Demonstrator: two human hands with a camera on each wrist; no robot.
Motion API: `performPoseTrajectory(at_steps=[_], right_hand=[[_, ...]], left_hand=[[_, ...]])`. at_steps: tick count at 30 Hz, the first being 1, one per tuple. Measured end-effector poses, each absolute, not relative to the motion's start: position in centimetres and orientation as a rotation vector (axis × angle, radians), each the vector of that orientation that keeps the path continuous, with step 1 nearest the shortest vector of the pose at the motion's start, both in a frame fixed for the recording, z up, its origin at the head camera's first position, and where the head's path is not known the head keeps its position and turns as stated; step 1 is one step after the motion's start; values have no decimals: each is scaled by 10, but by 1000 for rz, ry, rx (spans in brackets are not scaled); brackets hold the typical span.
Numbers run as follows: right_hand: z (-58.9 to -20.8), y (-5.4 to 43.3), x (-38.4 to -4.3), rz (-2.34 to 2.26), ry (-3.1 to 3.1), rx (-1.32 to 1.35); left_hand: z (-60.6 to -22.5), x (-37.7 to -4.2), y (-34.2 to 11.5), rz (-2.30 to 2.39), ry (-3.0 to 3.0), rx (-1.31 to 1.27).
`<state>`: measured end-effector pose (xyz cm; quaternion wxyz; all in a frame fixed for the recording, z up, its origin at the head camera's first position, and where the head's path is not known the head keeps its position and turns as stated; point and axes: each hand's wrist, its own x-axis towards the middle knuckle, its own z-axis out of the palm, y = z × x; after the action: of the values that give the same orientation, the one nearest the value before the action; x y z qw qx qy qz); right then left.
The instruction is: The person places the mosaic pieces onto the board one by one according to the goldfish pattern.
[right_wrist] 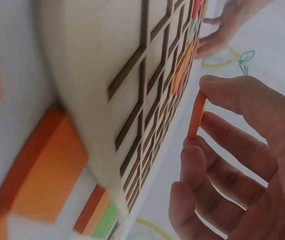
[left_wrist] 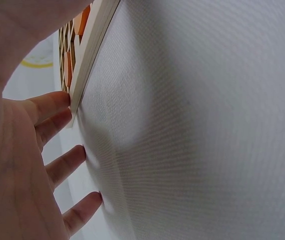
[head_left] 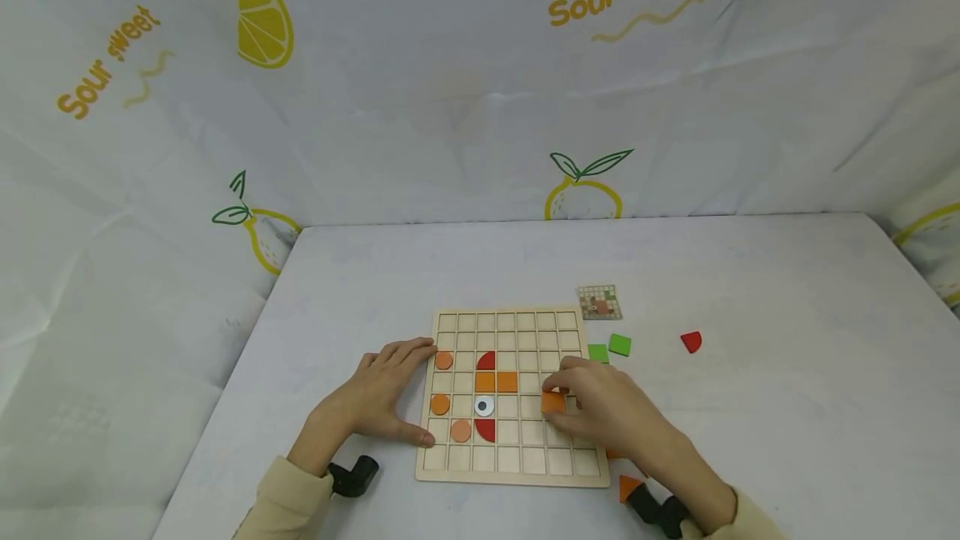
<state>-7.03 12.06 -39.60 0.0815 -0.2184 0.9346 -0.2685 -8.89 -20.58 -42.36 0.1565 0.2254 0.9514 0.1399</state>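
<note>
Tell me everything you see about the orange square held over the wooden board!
The flat, square-looking orange tile is thin and plain, perhaps painted wood. The person's right grip pinches it by opposite edges, between thumb and fingers. It's held above the right part of the pale wooden grid board, not touching it; the right wrist view shows it nearly edge-on.

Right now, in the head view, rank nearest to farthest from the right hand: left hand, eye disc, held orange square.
1. Orange square: held in right hand
2. Eye disc: left half of wooden board
3. Left hand: board's left edge
</note>
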Motion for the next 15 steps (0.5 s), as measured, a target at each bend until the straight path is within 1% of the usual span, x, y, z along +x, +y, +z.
performPoseTrajectory(at_steps=[7, 15], right_hand=[[-400, 104, -73, -808, 2797, -786], [-404, 85, -76, -858, 2748, -811]], left_hand=[[-423, -89, -206, 397, 2723, 643], [-424, -89, -206, 395, 2728, 660]])
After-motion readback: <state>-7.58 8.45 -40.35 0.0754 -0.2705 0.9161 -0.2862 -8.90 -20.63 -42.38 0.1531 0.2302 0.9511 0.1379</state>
